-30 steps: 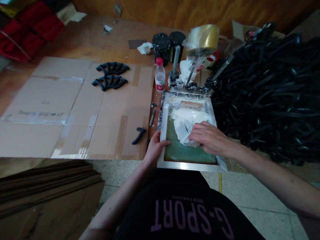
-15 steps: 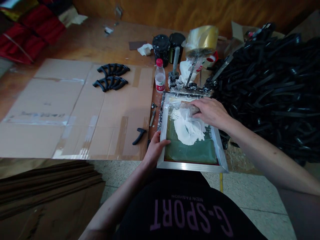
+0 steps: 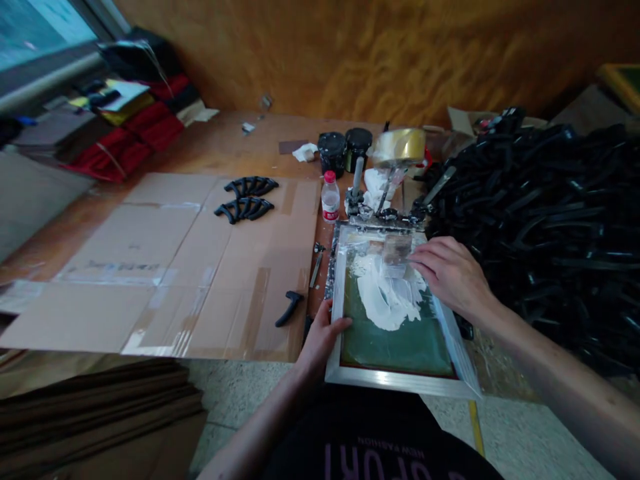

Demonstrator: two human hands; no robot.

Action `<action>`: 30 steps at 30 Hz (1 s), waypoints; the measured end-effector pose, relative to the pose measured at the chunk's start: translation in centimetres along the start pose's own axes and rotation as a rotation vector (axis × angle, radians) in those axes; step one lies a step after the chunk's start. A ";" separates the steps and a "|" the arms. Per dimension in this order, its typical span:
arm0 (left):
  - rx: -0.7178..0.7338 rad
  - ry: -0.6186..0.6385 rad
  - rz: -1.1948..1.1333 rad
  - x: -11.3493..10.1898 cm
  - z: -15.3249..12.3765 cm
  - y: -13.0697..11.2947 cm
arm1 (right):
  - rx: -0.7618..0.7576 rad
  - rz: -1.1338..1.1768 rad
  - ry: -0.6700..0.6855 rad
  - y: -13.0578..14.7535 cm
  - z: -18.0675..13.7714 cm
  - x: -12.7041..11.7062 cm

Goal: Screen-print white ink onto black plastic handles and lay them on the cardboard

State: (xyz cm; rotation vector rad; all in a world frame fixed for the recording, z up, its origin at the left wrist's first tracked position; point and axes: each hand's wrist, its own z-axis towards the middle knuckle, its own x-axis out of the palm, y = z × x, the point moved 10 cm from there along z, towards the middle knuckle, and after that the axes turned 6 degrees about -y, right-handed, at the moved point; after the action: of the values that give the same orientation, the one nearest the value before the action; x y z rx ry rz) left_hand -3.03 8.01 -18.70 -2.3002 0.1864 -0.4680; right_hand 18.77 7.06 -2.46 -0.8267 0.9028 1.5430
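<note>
A screen printing frame (image 3: 400, 379) with a metal rim and green mesh is in front of me, hinged at its far end. White ink (image 3: 387, 310) lies smeared over the upper middle of the mesh. My left hand (image 3: 323, 337) grips the frame's left rim, thumb on top and fingers hidden below. On the mesh, near the far end, stands a squeegee (image 3: 397, 250) with a flat, see-through blade-like body. My right hand (image 3: 450, 273) pinches its right edge with bunched fingers.
To the left, flattened cardboard (image 3: 175, 293) carries two rows of black curved handles (image 3: 245, 208) and a single black handle (image 3: 289, 309). A bottle (image 3: 330, 198), black tubs (image 3: 333, 153) and a tape roll (image 3: 400, 147) stand behind the frame. Black parts (image 3: 540, 233) heap up at right.
My view has tilted up, so everything sits lower in the picture. My right hand has shifted to the squeegee's right edge, and the squeegee has turned. The left hand keeps its hold.
</note>
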 end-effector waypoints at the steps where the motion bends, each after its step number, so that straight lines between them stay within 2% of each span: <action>1: 0.000 0.002 0.002 0.0 0.0 0.0 | -0.016 0.005 -0.004 0.5 0.1 -0.1; 6: 0.002 0.027 0.000 -0.1 0.1 0.2 | -0.169 0.060 0.071 5.5 0.1 -0.1; 10: 0.004 0.034 -0.016 -0.2 0.1 0.4 | -0.332 0.098 0.207 9.9 -1.4 2.0; 13: 0.002 0.035 -0.018 -0.2 0.1 0.6 | -0.424 0.084 0.298 11.7 -2.7 4.2; 17: 0.014 0.038 -0.018 -0.3 0.1 0.6 | -0.489 0.085 0.380 12.5 -3.3 6.5; 22: 0.024 0.031 -0.004 -0.4 0.2 0.6 | -0.522 0.178 0.419 12.8 -3.2 7.9; 30: 0.052 -0.020 0.060 -0.8 0.2 0.6 | -0.422 0.276 0.537 12.7 -3.6 9.6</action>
State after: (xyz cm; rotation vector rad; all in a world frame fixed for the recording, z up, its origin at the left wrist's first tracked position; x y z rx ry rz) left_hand -3.66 7.93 -19.47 -2.2408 0.2300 -0.4142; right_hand 4.98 7.07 -11.17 -1.5209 1.1243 1.8200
